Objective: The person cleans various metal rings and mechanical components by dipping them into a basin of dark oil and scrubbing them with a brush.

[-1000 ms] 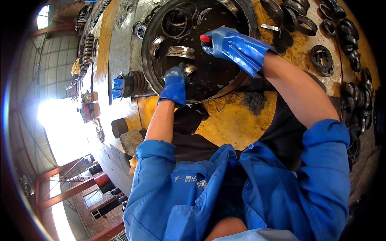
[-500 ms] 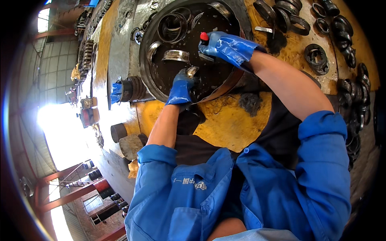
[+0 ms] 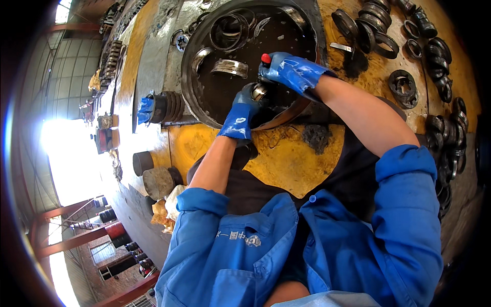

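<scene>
Over the near part of a big round tub of dark liquid, my blue-gloved left hand is closed on a shiny metal ring. My right hand, gloved alike, is closed around a tool with a red handle end. Its working end is hidden by the glove and the ring, so I cannot tell its kind. Both hands are close together, the right one slightly farther away. Inside the tub lie a silvery ring, just beyond my left hand, and thinner rings toward the far side.
Dark metal rings and a notched ring lie on the oily yellow surface at right. A stack of rings with a blue cloth or glove stands left of the tub. A black clump and cylindrical parts are nearer me.
My right hand has come nearer to me with the red-ended tool, up against the ring. My left hand has shifted slightly right with the ring. The view has shifted a little.
</scene>
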`<state>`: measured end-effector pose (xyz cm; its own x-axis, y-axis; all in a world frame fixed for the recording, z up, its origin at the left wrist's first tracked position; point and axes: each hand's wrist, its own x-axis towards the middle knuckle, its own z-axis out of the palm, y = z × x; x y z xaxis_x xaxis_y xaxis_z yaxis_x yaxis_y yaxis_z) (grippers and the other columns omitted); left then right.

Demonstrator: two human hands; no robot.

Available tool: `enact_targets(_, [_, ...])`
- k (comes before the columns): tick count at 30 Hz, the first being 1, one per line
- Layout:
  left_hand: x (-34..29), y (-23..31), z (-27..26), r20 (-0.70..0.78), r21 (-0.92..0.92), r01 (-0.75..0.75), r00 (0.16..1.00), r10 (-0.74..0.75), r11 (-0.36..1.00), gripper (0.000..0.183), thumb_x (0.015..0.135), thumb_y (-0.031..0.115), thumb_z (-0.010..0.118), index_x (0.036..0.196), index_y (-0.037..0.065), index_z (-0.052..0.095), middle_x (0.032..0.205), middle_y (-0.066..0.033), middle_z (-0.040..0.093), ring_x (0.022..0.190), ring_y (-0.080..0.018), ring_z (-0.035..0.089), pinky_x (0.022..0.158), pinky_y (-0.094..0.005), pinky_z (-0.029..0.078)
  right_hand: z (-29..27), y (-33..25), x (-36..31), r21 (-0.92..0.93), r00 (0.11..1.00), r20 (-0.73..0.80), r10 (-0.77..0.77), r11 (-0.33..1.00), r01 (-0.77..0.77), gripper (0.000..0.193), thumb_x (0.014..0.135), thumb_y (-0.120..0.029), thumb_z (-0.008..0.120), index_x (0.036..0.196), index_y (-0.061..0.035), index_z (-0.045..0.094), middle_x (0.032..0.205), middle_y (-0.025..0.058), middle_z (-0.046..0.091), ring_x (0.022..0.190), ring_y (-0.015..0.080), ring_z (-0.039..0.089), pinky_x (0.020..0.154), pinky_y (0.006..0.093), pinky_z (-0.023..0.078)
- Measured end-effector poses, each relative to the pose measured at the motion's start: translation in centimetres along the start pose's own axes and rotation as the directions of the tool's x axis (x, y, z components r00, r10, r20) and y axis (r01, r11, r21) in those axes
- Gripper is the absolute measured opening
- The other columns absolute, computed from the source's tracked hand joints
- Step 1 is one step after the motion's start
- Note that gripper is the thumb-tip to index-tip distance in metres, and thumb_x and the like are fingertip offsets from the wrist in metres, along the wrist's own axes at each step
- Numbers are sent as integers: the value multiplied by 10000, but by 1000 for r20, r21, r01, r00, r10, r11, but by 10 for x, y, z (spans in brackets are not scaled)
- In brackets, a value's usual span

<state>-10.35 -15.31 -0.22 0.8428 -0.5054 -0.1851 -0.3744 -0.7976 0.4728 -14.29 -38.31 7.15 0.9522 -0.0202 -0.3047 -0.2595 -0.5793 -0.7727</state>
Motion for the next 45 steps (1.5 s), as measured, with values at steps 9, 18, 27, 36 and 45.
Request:
enact_targets(9, [-9, -16, -4, 117, -277, 81, 992, -50, 958, 633, 803, 201, 845, 1371, 42, 613, 1282, -125, 699, 1185, -196, 649, 1028, -345, 522, 14, 0, -7, 48, 996, 83, -43, 998, 39, 419, 907, -424, 679, 1194, -121, 713, 1090, 206, 739, 1004, 422, 688, 897, 462, 541])
enact_targets(18, [-42, 11, -50, 165, -632, 43, 983, 81, 774, 397, 1061, 303, 529, 1349, 55, 644, 1200, -45, 694, 1058, -140, 625, 929, -286, 496, 37, -13, -31, 54, 968, -61, -243, 968, 246, 225, 920, -315, 717, 1061, -145, 758, 948, 113, 770, 884, 280, 740, 846, 383, 580])
enact_targets(27, [-28, 10, -40, 345, -761, 305, 938, -41, 573, 361, 1065, 326, 508, 1310, 113, 667, 1166, -58, 719, 1013, -169, 647, 926, -329, 510, 69, -14, -63, -42, 916, 107, -386, 919, 392, 215, 909, -267, 697, 1094, -174, 755, 1009, 113, 772, 930, 319, 747, 847, 420, 593])
enact_targets(36, [-18, -3, -38, 556, -710, 596, 801, -219, 375, 298, 1047, 278, 588, 1259, 88, 672, 1128, -45, 726, 1021, -178, 652, 938, -350, 532, 32, -12, -20, 124, 993, 23, -117, 986, 113, 193, 964, -202, 733, 1146, -150, 771, 1001, 59, 792, 909, 179, 733, 888, 342, 595])
enact_targets(45, [-29, 9, -39, 178, -832, 231, 972, -151, 504, 254, 1064, 217, 541, 1181, 43, 683, 1082, -50, 744, 936, -148, 653, 858, -351, 525, 19, 5, 31, 47, 970, -147, -193, 978, 202, 234, 955, -215, 742, 1161, -106, 764, 1055, 75, 786, 950, 190, 732, 899, 333, 578])
